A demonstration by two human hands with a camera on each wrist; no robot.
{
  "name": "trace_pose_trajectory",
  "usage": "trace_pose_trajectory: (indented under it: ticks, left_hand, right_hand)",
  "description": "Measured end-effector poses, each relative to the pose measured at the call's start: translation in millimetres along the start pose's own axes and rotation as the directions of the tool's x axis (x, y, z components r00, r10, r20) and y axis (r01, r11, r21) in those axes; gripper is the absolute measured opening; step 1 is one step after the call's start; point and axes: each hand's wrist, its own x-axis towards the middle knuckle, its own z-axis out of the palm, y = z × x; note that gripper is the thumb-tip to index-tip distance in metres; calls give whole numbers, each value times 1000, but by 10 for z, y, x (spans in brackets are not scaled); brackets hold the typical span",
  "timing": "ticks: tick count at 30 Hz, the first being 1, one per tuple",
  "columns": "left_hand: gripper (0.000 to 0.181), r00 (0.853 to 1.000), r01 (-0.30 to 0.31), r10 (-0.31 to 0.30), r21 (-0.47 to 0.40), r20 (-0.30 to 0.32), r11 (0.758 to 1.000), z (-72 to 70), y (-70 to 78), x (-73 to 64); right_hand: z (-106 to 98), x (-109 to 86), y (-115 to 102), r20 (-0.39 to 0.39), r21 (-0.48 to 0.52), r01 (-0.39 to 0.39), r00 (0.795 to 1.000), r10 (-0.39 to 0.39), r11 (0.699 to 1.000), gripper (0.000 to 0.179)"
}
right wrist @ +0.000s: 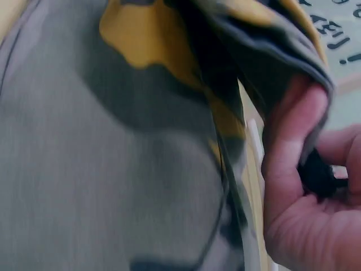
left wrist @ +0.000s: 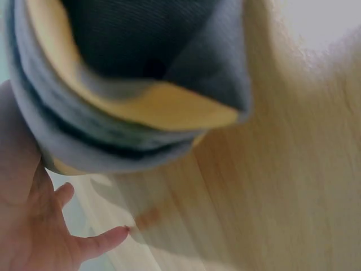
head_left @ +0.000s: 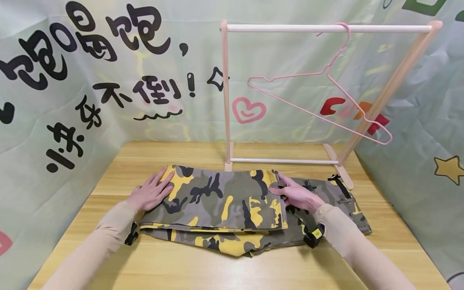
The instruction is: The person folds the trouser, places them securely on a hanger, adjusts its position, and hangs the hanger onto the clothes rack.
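Note:
A pair of camouflage trousers (head_left: 217, 201) in grey, black and yellow lies folded on the table, its legs doubled over to the left. At the left fold, my left hand (head_left: 152, 191) rests on the cloth with fingers extended. The left wrist view shows this hand (left wrist: 45, 226) beside the rounded, layered fold (left wrist: 113, 135). My right hand (head_left: 299, 193) pinches the leg's hem end, thumb above and fingers underneath. In the right wrist view, fingers of the right hand (right wrist: 299, 186) reach inside the lifted hem. The waist part (head_left: 348, 201) extends beneath and beyond my right wrist.
Behind the trousers stands a small rack with a white top bar (head_left: 282, 28) and wooden posts (head_left: 225, 92). A pink hanger (head_left: 290, 98) hangs from the bar. Printed cloth walls (head_left: 163, 133) enclose the wooden table (head_left: 188, 270) at the back and sides.

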Motion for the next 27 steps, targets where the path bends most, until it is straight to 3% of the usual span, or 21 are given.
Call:
trace_pose_trajectory:
  ticks: [5, 17, 27]
  left_hand:
    - [65, 1000, -18, 18, 40, 5, 999, 5, 52, 4]
    - [64, 993, -106, 110, 73, -53, 992, 81, 184, 41]
    - [66, 998, -68, 68, 5, -8, 998, 66, 269, 101]
  right_hand:
    - [-118, -51, 34, -10, -35, -81, 997, 80, 996, 93]
    - [-338, -235, 89, -9, -111, -87, 996, 86, 990, 98]
    - [-467, -321, 139, 2, -161, -92, 996, 93, 983, 101]
